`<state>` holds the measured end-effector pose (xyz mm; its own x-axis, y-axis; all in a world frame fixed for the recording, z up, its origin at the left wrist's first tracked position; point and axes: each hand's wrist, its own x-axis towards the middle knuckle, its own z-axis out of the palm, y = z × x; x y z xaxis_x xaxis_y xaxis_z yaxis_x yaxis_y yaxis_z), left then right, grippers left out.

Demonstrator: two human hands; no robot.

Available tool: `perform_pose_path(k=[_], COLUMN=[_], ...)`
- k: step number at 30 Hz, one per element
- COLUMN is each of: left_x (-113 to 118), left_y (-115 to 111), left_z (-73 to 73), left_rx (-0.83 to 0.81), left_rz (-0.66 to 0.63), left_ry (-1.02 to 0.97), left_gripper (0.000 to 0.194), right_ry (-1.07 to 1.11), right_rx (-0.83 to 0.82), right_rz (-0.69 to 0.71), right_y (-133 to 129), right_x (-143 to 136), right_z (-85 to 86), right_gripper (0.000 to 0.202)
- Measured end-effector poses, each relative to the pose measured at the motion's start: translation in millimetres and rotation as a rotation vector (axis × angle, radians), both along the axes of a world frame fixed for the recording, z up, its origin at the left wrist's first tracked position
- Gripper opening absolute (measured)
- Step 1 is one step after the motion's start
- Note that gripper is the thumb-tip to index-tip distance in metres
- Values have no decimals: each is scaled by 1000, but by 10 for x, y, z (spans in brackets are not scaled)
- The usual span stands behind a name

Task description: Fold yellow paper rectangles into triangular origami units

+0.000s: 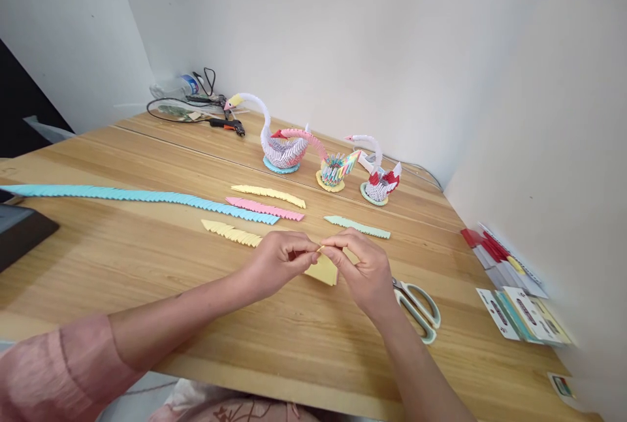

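Note:
Near the middle of the wooden table, my left hand (281, 262) and my right hand (360, 265) meet fingertip to fingertip. Both pinch one small yellow paper piece (321, 249), mostly covered by the fingers. Beneath them lies a stack of yellow paper (323, 270), partly hidden by the hands. A yellow strip of folded pieces (230, 232) runs up to my left hand from the left. Scissors with pale green handles (421, 308) lie beside my right wrist, their blades hidden.
Long blue strip (147, 196) at left; yellow (269, 194), pink (267, 208) and green (357, 226) strips beyond my hands. Three paper swans (284, 151) stand behind. Glue gun (228, 125) and bottle (174, 87) at back left, paper packs (522, 314) at right, dark object (24, 232) at left.

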<state>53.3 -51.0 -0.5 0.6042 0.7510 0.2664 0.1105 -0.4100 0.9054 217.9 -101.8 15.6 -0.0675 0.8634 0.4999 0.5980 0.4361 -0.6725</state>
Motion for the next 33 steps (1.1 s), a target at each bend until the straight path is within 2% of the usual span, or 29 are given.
perform_pose_path(k=[2, 4, 6, 8, 11, 15, 17, 20, 23, 25, 28, 31, 33], left_x=[6, 10, 13, 15, 8, -25, -39, -38, -22, -18, -22, -23, -16], left_y=[-6, -6, -2, -2, -15, -32, -26, -9, -6, -10, -9, 11, 27], left_z=[4, 0, -9, -20, -31, -39, -38, -18, 24, 48, 49, 4, -35], left_rx=[1, -67, -137, -131, 1, 341, 426, 268, 81, 82, 179, 235, 211], left_rz=[13, 1, -21, -16, 16, -6, -27, -18, 18, 39, 77, 78, 57], left_ry=[-12, -18, -3, 20, 36, 76, 115, 102, 33, 15, 32, 50, 55], left_gripper=[20, 19, 24, 32, 35, 36, 35, 24, 23, 26, 25, 24, 21], right_ry=[25, 75, 130, 175, 217, 272, 309, 297, 230, 214, 230, 212, 173], right_rx=[8, 19, 11, -10, -28, -49, -62, -29, 15, 30, 0, -60, -63], right_rz=[-6, -19, -32, -35, -30, 0, 16, 2, -3, 3, 30, 57, 53], right_y=[12, 28, 48, 66, 79, 69, 63, 55, 47, 45, 49, 51, 51], right_x=[-7, -11, -12, -10, -14, -30, -38, -51, -73, -85, -82, -63, -47], right_z=[-1, -10, -28, -58, -124, -231, -270, -281, -256, -243, -239, -236, -230], right_gripper=[9, 8, 7, 6, 9, 14, 16, 15, 16, 16, 12, 5, 9])
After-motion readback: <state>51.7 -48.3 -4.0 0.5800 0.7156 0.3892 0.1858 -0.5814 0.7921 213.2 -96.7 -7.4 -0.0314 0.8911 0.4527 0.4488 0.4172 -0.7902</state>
